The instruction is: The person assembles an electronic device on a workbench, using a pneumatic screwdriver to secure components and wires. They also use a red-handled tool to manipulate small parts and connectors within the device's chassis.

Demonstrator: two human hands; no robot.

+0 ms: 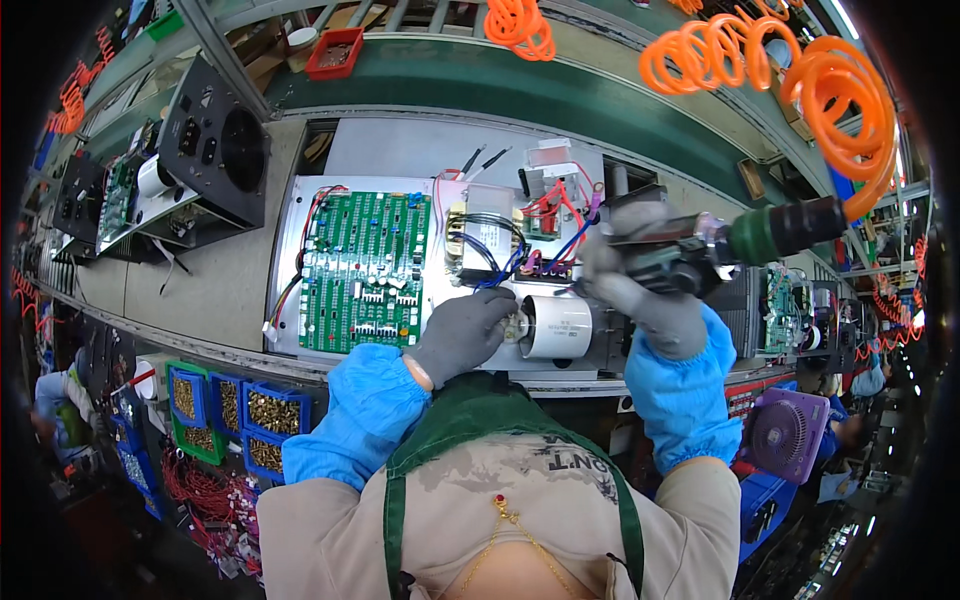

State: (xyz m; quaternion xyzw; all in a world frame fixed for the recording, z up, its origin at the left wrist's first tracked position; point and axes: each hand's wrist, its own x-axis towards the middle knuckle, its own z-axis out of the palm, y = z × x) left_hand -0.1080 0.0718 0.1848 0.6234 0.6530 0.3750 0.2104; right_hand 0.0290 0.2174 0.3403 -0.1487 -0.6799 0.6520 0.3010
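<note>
Smeared by motion, my gloved right hand (655, 310) grips a pistol-shaped air screwdriver (690, 250) whose green and black rear end joins an orange coiled hose. It hovers over the right part of a metal chassis plate (288, 225); the tool's tip is too blurred to make out. My gloved left hand (462, 335) has its fingers drawn together beside the terminal end of a white cylindrical capacitor (565, 328); what they pinch is hidden. Just beyond it stand a transformer (485, 240) with dark blue wires and a module with red wires (545, 205). A green circuit board (365, 265) lies left.
Orange coiled hoses (840, 110) hang overhead. Black-panelled units (215, 150) stand at the left, and another open assembly (790, 310) at the right. Blue bins of brass fasteners (270, 410) sit lower left, above red wire bundles (205, 495). A purple fan (785, 435) is lower right.
</note>
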